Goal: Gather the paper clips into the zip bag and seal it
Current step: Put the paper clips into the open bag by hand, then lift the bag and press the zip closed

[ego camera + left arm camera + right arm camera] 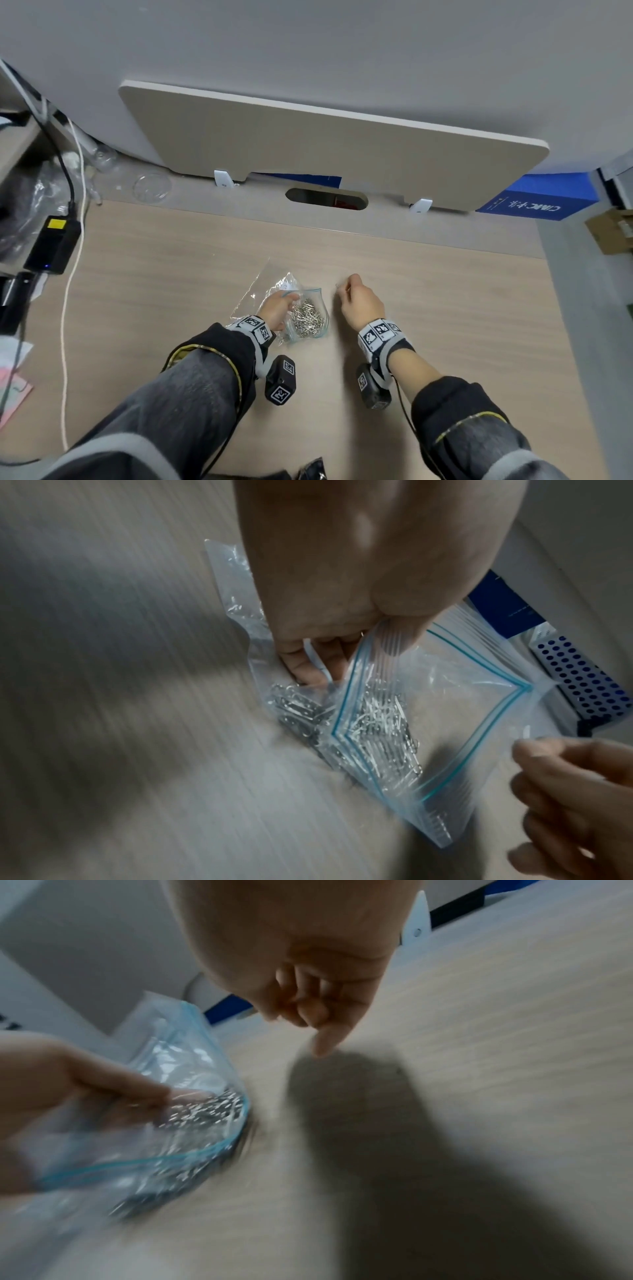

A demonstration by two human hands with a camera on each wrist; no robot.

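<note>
A clear zip bag (320, 306) with a teal zip line lies mouth-open on the wooden desk (445, 325). A heap of silver paper clips (306, 320) sits inside it. My left hand (289, 303) grips the bag's near rim, thumb outside and fingers inside, which holds the mouth (445, 710) wide. The clips (377, 737) show through the plastic. Just right of the bag, my right hand (346, 289) hovers low over the desk with its fingers curled. It pinches what looks like a single paper clip (337, 285). The right wrist view is blurred; the bag (178, 1056) lies left of that hand.
A crumpled clear wrapper (260, 291) lies under the bag's left side. A black power adapter (51, 245) and a white cable (66, 325) run along the desk's left. A clear dish (152, 187), a beige divider panel (325, 150) and a blue box (541, 198) stand at the back.
</note>
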